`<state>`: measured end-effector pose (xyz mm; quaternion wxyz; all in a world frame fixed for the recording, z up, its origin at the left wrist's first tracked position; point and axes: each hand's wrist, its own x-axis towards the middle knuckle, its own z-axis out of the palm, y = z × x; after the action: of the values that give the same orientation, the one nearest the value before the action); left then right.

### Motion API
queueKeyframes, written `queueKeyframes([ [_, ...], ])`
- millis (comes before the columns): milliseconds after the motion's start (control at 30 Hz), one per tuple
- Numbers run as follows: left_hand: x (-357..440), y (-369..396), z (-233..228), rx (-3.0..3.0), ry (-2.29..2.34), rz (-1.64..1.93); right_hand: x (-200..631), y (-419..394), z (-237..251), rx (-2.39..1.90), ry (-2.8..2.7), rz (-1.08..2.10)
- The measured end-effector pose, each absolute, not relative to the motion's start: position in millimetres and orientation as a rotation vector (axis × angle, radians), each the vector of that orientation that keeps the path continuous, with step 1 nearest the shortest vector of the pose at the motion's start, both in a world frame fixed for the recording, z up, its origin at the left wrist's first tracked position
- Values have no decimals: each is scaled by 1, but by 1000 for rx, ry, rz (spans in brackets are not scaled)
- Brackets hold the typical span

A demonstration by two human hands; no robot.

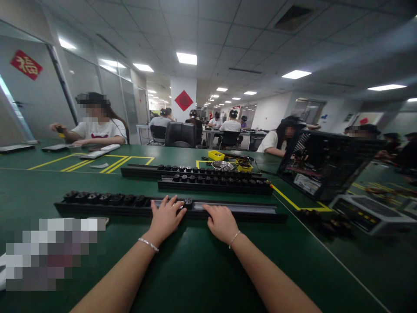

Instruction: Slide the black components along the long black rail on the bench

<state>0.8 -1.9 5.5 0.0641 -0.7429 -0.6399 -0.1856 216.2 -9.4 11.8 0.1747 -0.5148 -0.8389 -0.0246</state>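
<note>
Both hands are down on the nearest black rail (228,209), the long one lying across the green table (195,269) closest to the near edge. The left hand (165,218) lies flat with fingers spread, fingertips (176,201) reaching over the rail right beside a small black knob (188,202) seated in the channel. The right hand (221,222) rests just to the right of it, fingers curled down against the rail's near side, not clearly pinching anything. A row of black knobs (104,198) fills the left part of that rail, roughly seven or eight, hard to count exactly. The right part shows bare silver channel.

Three rails total: this one, plus two more rails (211,182) loaded with knobs farther toward the table's middle. Past those sit two yellow bins (216,154) and a metal bowl (222,165). An open black computer case (322,167) stands by the right edge. One person in a white shirt (97,128) sits at the far left side.
</note>
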Motion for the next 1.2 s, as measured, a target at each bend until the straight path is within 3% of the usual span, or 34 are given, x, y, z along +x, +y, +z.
queueKeyframes([
  [1200, 0, -4, 3, -2271, -1885, -452, 198, -7, 12, -1486, -2494, -133],
])
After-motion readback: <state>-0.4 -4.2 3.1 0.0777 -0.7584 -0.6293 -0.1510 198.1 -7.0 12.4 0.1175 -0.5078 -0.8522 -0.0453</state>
